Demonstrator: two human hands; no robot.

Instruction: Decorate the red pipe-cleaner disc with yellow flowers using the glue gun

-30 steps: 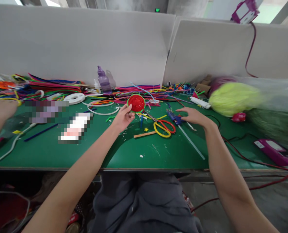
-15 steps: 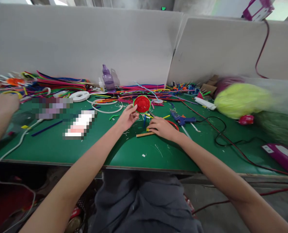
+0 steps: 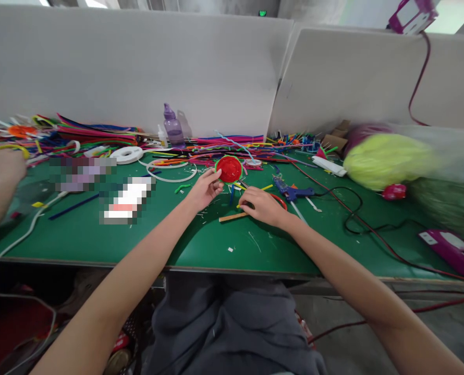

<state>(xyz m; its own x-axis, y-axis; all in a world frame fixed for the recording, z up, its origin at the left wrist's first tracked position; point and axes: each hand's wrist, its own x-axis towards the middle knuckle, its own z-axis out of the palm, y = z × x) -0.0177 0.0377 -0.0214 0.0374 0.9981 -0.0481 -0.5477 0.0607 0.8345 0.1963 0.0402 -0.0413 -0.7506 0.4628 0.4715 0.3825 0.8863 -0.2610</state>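
My left hand pinches a round red disc with a green rim by its left edge and tilts its face toward me. Low over the table, my right hand has its fingers bent together around a small yellow piece, of which only a tip shows. Beneath that hand lies a tan stick. Behind it are a blue strip, a yellow strip and a red ring-shaped piece, partly covered by the hand.
A blue glue gun with a black cord lies right of my right hand. Coloured pipe cleaners are heaped along the partition, near a purple bottle. Plastic bags fill the right. Another person's hand is at far left.
My right hand's fingers have lifted slightly and closed in around the small yellow piece, which shows less now. My left hand and the red disc stay nearly in place.
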